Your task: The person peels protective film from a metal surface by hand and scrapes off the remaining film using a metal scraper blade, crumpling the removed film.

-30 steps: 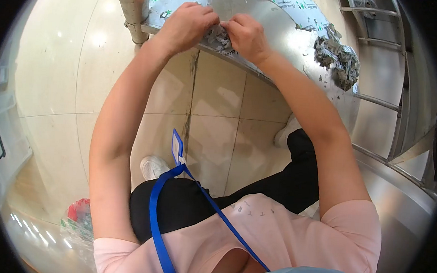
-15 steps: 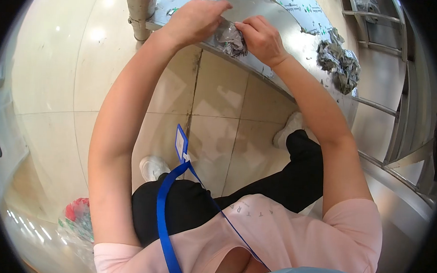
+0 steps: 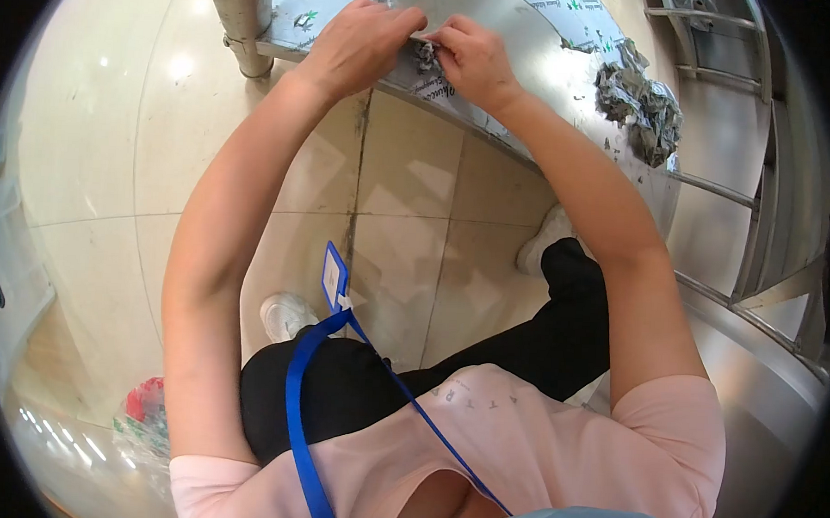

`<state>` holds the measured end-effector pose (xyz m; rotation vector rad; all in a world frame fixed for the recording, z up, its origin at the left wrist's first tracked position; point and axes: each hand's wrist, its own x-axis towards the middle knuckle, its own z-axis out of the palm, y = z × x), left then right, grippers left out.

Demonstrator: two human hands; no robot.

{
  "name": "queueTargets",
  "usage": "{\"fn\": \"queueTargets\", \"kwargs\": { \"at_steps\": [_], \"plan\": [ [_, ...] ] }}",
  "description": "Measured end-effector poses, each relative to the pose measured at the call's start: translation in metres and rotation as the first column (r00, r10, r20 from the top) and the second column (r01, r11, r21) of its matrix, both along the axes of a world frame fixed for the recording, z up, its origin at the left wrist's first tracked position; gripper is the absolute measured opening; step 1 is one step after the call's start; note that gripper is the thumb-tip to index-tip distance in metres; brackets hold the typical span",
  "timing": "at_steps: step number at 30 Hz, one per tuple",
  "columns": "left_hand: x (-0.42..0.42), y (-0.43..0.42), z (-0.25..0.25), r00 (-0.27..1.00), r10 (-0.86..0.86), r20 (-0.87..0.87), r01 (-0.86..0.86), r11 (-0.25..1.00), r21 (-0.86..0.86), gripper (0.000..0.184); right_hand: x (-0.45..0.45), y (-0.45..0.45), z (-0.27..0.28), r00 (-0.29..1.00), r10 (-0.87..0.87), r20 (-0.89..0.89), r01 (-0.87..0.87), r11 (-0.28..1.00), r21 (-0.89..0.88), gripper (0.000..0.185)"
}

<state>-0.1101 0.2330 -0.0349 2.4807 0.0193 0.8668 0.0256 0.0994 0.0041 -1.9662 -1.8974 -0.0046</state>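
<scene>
From where I stand: right hand [image 3: 474, 63] pinches crumpled film [image 3: 427, 58] at wearer's twelve o'clock, by metal surface's [image 3: 543, 89] near edge. Left hand [image 3: 364, 44] curled beside it, grip unclear. Grey wad [image 3: 651, 123], one o'clock.

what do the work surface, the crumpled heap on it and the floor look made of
Work surface: metal, perhaps stainless steel; grey, with a reflective sheen.
Crumpled heap: probably thin plastic film, though foil is possible; grey, wrinkled, ragged.
Floor: glossy tile, ceramic or stone unclear; straight joints and bright reflections.
</scene>
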Motion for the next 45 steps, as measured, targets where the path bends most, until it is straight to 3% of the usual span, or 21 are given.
{"fn": "queueTargets", "kwargs": {
  "at_steps": [6,12,15,18,21,23,24,27,28,31,32,35,36,39,41,44,45],
  "plan": [
    [-0.02,-0.032,0.007,0.991,0.02,0.136,-0.029,0.997,0.068,0.015,-0.002,-0.016,0.001,0.976,0.184,0.113,-0.199,0.971,0.135,0.01],
    [-0.027,-0.059,0.001,0.985,0.096,0.14,-0.109,0.99,0.089,0.012,0.0,-0.029,0.005,0.954,0.254,0.161,-0.267,0.961,0.066,0.019],
    [-0.028,-0.062,0.002,0.978,0.171,0.12,-0.174,0.985,0.01,0.017,-0.002,-0.031,0.011,0.973,0.221,0.071,-0.222,0.975,0.008,0.026],
    [-0.022,-0.054,0.009,0.944,0.295,0.149,-0.278,0.952,-0.126,0.026,-0.009,-0.038,0.023,0.99,0.042,-0.138,-0.045,0.999,-0.02,0.029],
    [-0.014,-0.035,0.002,0.969,0.217,0.114,-0.209,0.975,-0.075,0.035,-0.008,-0.038,0.018,0.988,-0.079,0.131,0.082,0.996,-0.019,0.025],
    [-0.006,-0.027,-0.005,0.974,0.167,0.15,-0.16,0.985,-0.061,0.035,0.002,-0.03,0.015,0.986,-0.129,0.101,0.135,0.99,-0.05,0.024],
    [-0.004,-0.026,-0.009,0.976,0.141,0.165,-0.134,0.99,-0.054,0.034,0.009,-0.025,0.011,0.984,-0.156,0.084,0.161,0.985,-0.067,0.023],
    [-0.001,-0.027,0.002,0.986,0.154,-0.067,-0.157,0.987,-0.037,0.031,0.032,-0.003,0.013,0.986,-0.163,0.03,0.166,0.961,-0.223,0.024],
    [-0.001,-0.027,0.002,0.987,0.157,-0.039,-0.159,0.986,-0.047,0.03,0.025,0.009,0.027,0.97,-0.244,-0.012,0.22,0.892,-0.394,0.028],
    [-0.002,-0.029,0.003,0.985,0.168,0.031,-0.165,0.983,-0.078,0.027,0.019,0.017,0.043,0.817,-0.292,-0.497,0.067,0.904,-0.422,0.037],
    [-0.002,-0.03,0.003,0.985,0.169,0.044,-0.165,0.983,-0.085,0.027,0.018,0.016,0.043,0.93,-0.113,-0.35,-0.01,0.944,-0.331,0.041],
    [-0.003,-0.036,0.004,0.982,0.185,0.044,-0.179,0.977,-0.117,0.025,0.006,0.008,0.023,0.996,0.039,-0.081,-0.056,0.973,-0.222,0.019],
    [-0.005,-0.037,0.007,0.98,0.195,0.037,-0.188,0.974,-0.127,0.024,0.002,0.002,0.014,0.993,0.095,0.072,-0.088,0.991,-0.101,0.018],
    [-0.01,-0.051,0.015,0.986,0.161,0.049,-0.148,0.97,-0.191,0.018,0.0,-0.012,0.002,0.997,0.072,0.028,-0.069,0.995,-0.078,0.022],
    [-0.02,-0.09,0.022,0.977,0.02,-0.211,-0.046,0.992,-0.117,0.015,0.0,-0.019,0.0,0.998,0.064,-0.015,-0.064,0.997,-0.041,0.024],
    [-0.049,-0.137,0.035,0.967,-0.237,0.095,0.249,0.957,-0.148,0.018,0.0,-0.02,0.004,0.994,0.105,-0.012,-0.105,0.994,-0.007,0.024],
    [-0.046,-0.131,0.031,0.991,-0.1,0.084,0.111,0.985,-0.13,0.02,0.0,-0.02,0.006,0.992,0.123,0.003,-0.123,0.992,0.001,0.024]
  ]
}}
